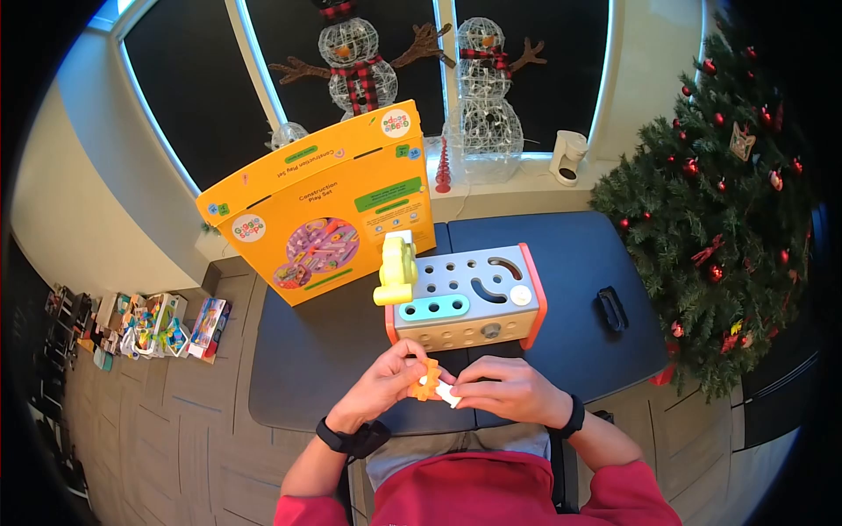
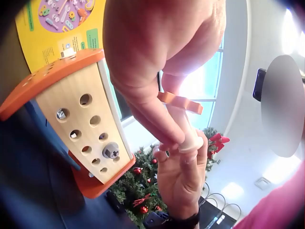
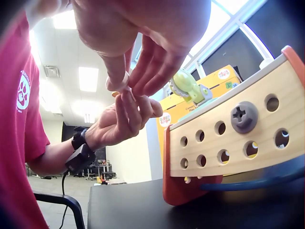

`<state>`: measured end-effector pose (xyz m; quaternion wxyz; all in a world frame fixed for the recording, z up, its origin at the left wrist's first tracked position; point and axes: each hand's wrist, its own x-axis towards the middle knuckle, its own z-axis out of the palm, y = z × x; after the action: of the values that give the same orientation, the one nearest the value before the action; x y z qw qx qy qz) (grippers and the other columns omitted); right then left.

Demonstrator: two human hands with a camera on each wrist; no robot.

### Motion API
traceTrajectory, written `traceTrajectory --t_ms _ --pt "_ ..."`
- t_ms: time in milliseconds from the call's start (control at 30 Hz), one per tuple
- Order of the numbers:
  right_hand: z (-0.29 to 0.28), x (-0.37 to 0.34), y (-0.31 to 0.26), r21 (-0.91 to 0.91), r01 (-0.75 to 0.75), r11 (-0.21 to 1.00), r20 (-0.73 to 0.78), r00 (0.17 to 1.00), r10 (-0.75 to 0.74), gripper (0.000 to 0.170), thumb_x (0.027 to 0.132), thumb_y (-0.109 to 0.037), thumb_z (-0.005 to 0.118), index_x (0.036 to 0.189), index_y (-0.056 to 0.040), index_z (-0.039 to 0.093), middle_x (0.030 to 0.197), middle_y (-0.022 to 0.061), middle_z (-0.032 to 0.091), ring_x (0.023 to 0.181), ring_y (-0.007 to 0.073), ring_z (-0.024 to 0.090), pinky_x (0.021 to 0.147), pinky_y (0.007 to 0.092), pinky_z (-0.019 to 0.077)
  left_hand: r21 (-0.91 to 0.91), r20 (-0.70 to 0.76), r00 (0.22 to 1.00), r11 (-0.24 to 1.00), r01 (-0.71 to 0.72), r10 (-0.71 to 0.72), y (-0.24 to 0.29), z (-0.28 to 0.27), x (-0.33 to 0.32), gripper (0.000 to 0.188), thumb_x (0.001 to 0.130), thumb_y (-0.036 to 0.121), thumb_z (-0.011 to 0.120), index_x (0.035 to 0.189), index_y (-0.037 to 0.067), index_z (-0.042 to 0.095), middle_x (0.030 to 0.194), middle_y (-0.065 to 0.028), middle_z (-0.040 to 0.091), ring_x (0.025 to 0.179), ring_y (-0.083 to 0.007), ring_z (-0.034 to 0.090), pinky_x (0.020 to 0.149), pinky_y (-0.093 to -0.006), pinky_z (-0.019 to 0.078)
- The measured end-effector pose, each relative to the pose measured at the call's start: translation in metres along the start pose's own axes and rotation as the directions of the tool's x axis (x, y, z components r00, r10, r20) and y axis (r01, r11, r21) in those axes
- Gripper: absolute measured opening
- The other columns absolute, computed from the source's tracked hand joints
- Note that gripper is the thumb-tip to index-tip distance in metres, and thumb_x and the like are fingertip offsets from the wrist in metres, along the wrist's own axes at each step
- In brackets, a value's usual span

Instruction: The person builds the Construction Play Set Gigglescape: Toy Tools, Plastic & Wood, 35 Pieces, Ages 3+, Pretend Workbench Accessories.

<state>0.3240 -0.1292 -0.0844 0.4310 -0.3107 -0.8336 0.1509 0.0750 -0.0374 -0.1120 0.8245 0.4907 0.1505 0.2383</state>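
In front of the toy workbench [image 1: 465, 337], my left hand [image 1: 382, 382] pinches an orange toothed gear [image 1: 431, 368] between thumb and fingers. My right hand [image 1: 519, 391] holds a white flanged peg [image 1: 446, 394] by its outer end. Seen from the left wrist, the peg's pale shaft [image 2: 185, 125] runs from the gear to a wide round head at the right fingertips. Fingers hide most of both pieces in the right wrist view. On the workbench's wooden front, a grey cross-slotted screw [image 3: 244, 117] sits among several round holes.
A yellow-green toy piece [image 1: 396, 273] stands on the workbench's left end, beside a teal holed strip [image 1: 453, 304]. Behind it leans a large yellow box [image 1: 289, 193]. A black oblong object [image 1: 612, 309] lies on the dark table [image 1: 570, 263]. A decorated tree [image 1: 702, 210] rises at right.
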Motion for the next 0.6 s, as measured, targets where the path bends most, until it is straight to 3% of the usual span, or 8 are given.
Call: traceTrajectory --t_ms 233,367,500,600 --pt "0.002 -0.002 0.001 -0.017 -0.041 0.999 -0.067 0.997 0.04 0.029 0.083 -0.01 0.084 0.11 -0.0069 0.075 0.113 0.0062 0.069 0.096 0.0237 0.07 0.08 0.0364 0.0592 0.002 -0.025 0.999 1.0 0.03 -0.03 -0.006 0.008 0.002 0.035 0.113 0.031 0.048 0.131 0.001 0.054 0.13 -0.0204 0.064 0.115 -0.0271 0.068 0.095 -0.0428 0.0606" --pt "0.003 0.0 0.001 -0.092 -0.02 0.996 -0.123 0.992 0.008 0.026 0.082 -0.012 0.085 0.107 -0.0082 0.074 0.125 0.007 0.067 0.105 0.0276 0.069 0.088 0.0384 0.0587 0.038 -0.049 0.994 0.994 0.102 -0.1 -0.009 0.012 0.001 0.056 0.115 0.043 0.035 0.136 -0.005 0.056 0.128 -0.0185 0.066 0.114 -0.027 0.068 0.097 -0.0431 0.0595" --pt "0.004 -0.003 0.004 -0.026 -0.068 0.997 -0.087 0.994 0.066 0.025 0.082 -0.01 0.085 0.104 -0.0078 0.072 0.124 0.0074 0.067 0.105 0.0281 0.069 0.088 0.0387 0.0586 0.058 -0.09 0.978 0.979 0.194 -0.188 -0.007 0.017 0.002 0.067 0.115 0.048 0.026 0.139 -0.007 0.055 0.128 -0.0192 0.068 0.114 -0.0264 0.069 0.099 -0.0415 0.0578" --pt "0.006 -0.006 0.004 0.023 -0.107 0.994 -0.099 0.989 0.109 0.031 0.081 -0.009 0.086 0.106 -0.0067 0.069 0.119 0.0083 0.067 0.105 0.0293 0.069 0.087 0.0389 0.0585 0.059 -0.079 0.983 0.983 0.173 -0.168 -0.011 0.014 0.004 0.069 0.115 0.049 0.025 0.14 -0.008 0.056 0.129 -0.0191 0.068 0.112 -0.0263 0.069 0.1 -0.0404 0.0572"
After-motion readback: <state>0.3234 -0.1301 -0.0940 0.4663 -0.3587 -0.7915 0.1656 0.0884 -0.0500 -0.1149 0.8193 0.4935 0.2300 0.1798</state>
